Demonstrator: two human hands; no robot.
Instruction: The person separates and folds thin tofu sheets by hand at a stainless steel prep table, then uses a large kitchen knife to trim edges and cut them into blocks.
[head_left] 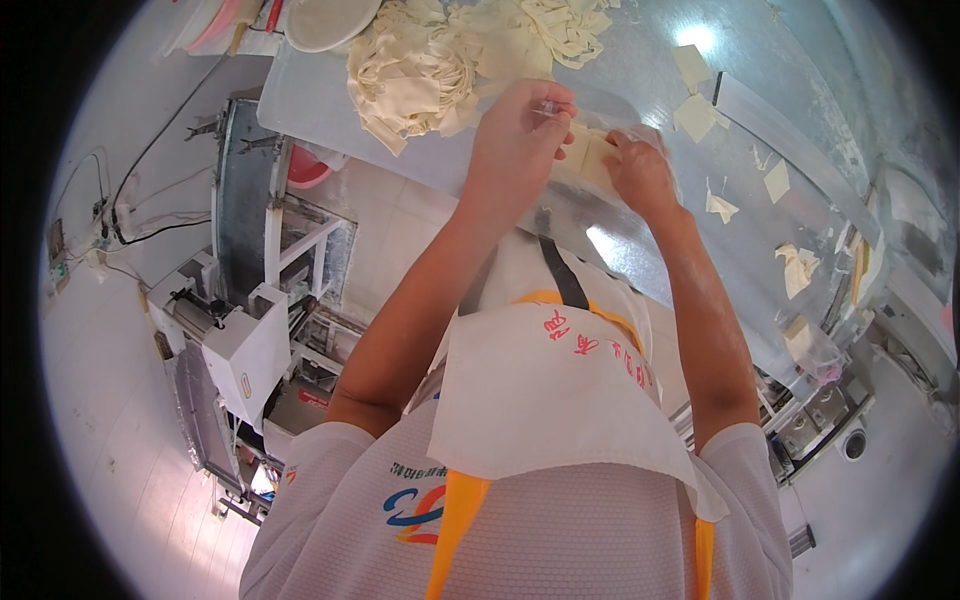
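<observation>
A stack of pale dough wrappers (592,158) lies at the table's near edge, with a clear plastic bag (612,104) around or over it. My left hand (522,132) is closed above the stack's left side, thumb and fingers pinching a bit of the clear plastic. On the right, my right hand (643,172) has its fingers curled in at the stack's edge, gripping the film there. Its fingertips are partly hidden. Left of my hands rises a big heap of loose, crumpled dough sheets (412,75).
Square dough pieces (692,115) and torn scraps (797,270) are scattered to the right, beside a long metal bar (770,130). A white round bowl (325,22) stands at the far left of the metal table (310,85). A white machine (245,355) is at lower left.
</observation>
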